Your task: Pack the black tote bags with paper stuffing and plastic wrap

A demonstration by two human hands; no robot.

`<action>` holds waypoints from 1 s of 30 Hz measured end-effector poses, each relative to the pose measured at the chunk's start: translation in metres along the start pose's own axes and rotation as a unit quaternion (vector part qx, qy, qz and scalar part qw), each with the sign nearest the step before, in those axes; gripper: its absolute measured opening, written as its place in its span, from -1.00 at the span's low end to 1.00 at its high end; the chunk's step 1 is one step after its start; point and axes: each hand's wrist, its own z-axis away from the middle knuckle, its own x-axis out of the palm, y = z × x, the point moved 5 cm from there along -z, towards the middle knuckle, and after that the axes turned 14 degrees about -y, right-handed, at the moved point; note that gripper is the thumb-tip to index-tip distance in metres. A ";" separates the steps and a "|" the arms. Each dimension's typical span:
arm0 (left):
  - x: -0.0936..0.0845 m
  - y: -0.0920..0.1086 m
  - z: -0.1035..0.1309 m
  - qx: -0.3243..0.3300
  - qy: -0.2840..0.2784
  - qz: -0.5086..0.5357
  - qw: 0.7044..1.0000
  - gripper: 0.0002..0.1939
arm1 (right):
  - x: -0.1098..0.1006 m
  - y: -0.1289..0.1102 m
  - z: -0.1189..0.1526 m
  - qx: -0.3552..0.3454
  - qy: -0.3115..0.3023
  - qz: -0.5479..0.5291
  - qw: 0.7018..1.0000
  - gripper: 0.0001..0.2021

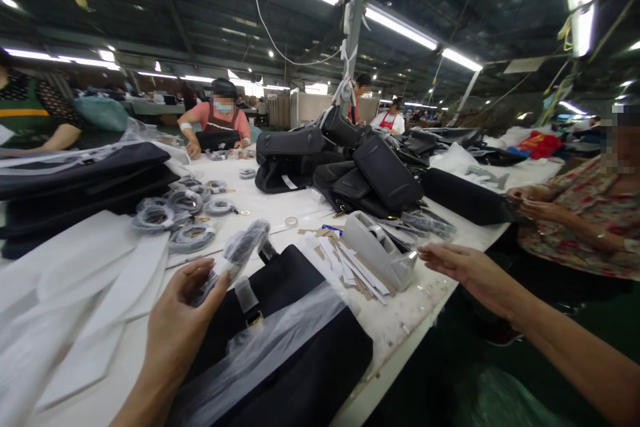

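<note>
My left hand (pixel 187 310) is closed around a strap bundle wrapped in clear plastic (pixel 245 240), holding it above a black bag (pixel 320 340). The bag lies flat at the table's near edge, with a sheet of clear film (pixel 285 333) across it and a gold buckle (pixel 255 318) on its front. My right hand (pixel 465 273) reaches to the front end of a grey tape dispenser (pixel 367 240). Its fingertips are pressed together at the dispenser's tip; whatever they pinch is too small to make out. Paper strips (pixel 350 267) lie beside the dispenser.
White foam sheets (pixel 100 280) cover the left of the table, beside stacked black bags (pixel 75 193). Several coiled, wrapped straps (pixel 193 237) lie beyond. More black bags (pixel 385 173) are heaped at centre. Co-workers sit across the table (pixel 215 120) and at right (pixel 590 213).
</note>
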 end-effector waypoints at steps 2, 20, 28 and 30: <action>0.000 -0.001 0.000 -0.011 0.000 0.013 1.000 -0.41 | -0.001 0.016 0.008 0.026 0.006 -0.012 1.000 -0.58; 0.006 -0.007 -0.002 0.052 -0.011 0.071 0.996 -0.46 | 0.053 0.021 0.021 -0.098 0.109 0.262 0.954 -0.58; 0.010 0.005 0.002 0.106 -0.015 0.072 0.992 -0.62 | 0.217 -0.041 -0.017 -0.195 -0.144 0.205 0.948 -0.68; 0.009 0.008 0.003 0.109 -0.007 0.056 0.992 -0.65 | 0.259 -0.051 -0.023 -0.199 -0.209 0.163 0.944 -0.69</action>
